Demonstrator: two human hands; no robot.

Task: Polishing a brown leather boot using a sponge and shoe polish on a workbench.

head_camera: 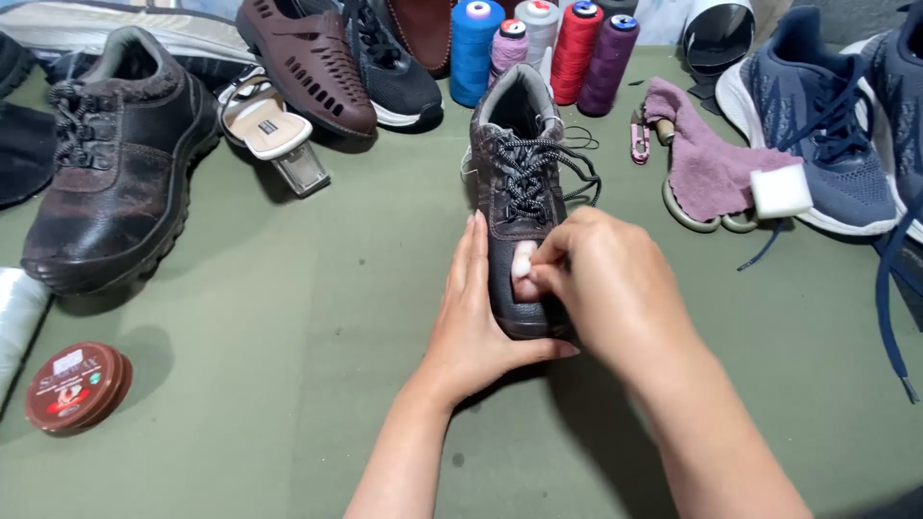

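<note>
A dark brown lace-up shoe (519, 207) stands upright near the middle of the olive-green tabletop (288, 365), its toe toward the near edge and its heel toward the far side. The left hand (476, 317) clasps the shoe's toe from the left, palm against its side and thumb curled under the near end. The right hand (606, 284) comes in from the right with its fingertips pinched on a small white pad (523, 259), pressed onto the shoe's upper just below the laces. To the far left lies a larger, worn black shoe (111, 163), and near the left edge sits a round, flat reddish-brown tin (77, 387) with a pale label on its lid. At the left edge a white roll (17, 317) is partly in view. Beyond the held shoe stand spools of thread (538, 48) in blue, pink, white, red and purple. Left of them lie a brown perforated shoe (308, 62) and a clear-heeled sandal (269, 125). To the right, a mauve cloth (697, 159) lies over metal rings, with a white block (781, 190) just beside it, touching a navy sneaker (817, 125) at the far right.
</note>
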